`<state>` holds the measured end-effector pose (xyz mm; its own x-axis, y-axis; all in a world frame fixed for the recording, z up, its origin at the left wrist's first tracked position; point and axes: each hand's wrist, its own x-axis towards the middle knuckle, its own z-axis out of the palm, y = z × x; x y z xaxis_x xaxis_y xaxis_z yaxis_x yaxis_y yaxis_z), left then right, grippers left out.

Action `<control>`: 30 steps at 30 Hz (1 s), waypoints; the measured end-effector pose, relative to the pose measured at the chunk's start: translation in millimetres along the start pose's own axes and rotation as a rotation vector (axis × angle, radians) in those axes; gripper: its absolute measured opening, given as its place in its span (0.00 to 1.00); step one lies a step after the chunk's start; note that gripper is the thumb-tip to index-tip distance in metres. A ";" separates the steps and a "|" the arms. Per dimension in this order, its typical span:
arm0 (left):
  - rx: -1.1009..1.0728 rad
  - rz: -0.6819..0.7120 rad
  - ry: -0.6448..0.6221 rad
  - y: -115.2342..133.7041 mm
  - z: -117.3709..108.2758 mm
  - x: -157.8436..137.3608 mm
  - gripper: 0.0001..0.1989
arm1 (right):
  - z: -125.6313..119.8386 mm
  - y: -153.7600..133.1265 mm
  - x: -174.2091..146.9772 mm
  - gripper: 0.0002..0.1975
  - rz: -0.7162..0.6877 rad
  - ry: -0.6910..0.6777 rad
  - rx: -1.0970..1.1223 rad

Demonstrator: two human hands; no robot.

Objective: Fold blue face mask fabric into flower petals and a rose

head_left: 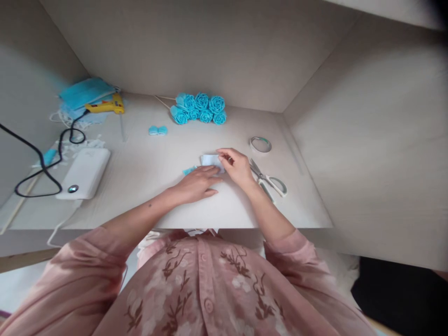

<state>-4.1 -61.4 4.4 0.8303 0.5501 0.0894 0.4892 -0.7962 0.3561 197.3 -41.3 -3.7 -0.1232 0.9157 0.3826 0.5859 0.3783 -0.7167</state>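
Note:
A small pale blue folded piece of mask fabric (210, 160) lies on the desk in front of me. My left hand (199, 183) rests flat over its lower edge, fingers stretched out and thumb apart. Thumb and forefinger of my right hand (236, 165) pinch together at the fabric's upper right corner; the exact grip is partly hidden. A bright blue scrap (189, 170) peeks out beside my left fingers. Scissors (268, 178) with white handles lie right of my right hand, their blades partly apart. Beyond them is a roll of tape (260, 144).
Blue fabric roses (202, 108) on sticks lie at the back, near a small blue bow-shaped piece (157, 130). At left are a yellow glue gun (108, 106) on blue masks (86, 91), a looping black cord (59, 149), white scraps (91, 143) and a white power bank (86, 172).

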 end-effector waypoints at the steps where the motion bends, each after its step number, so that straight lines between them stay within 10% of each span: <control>1: -0.011 0.003 0.005 -0.2 -0.7 -0.2 0.20 | 1.1 -1.4 -0.8 0.13 -0.028 -0.053 -0.019; 6: -0.301 -0.060 0.097 -10.0 -11.1 -0.5 0.14 | 7.7 2.1 -2.1 0.14 -0.057 -0.225 -0.125; 15: -1.120 -0.507 0.876 -39.7 -37.1 6.2 0.11 | 4.6 -10.3 -5.5 0.13 -0.334 -0.015 -0.235; 24: -1.249 -0.506 0.855 -43.5 -33.9 7.5 0.08 | 27.3 -39.6 -24.0 0.15 -0.648 -0.376 -0.401; 30: -1.289 -0.461 0.664 -42.7 -33.0 6.1 0.13 | 31.8 -38.8 -24.2 0.09 -0.441 -0.385 -0.253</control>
<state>-28.8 -15.8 20.4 0.2363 0.9716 0.0109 -0.1877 0.0346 0.9816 152.0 -73.9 -3.7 -0.6475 0.6820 0.3399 0.5794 0.7304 -0.3618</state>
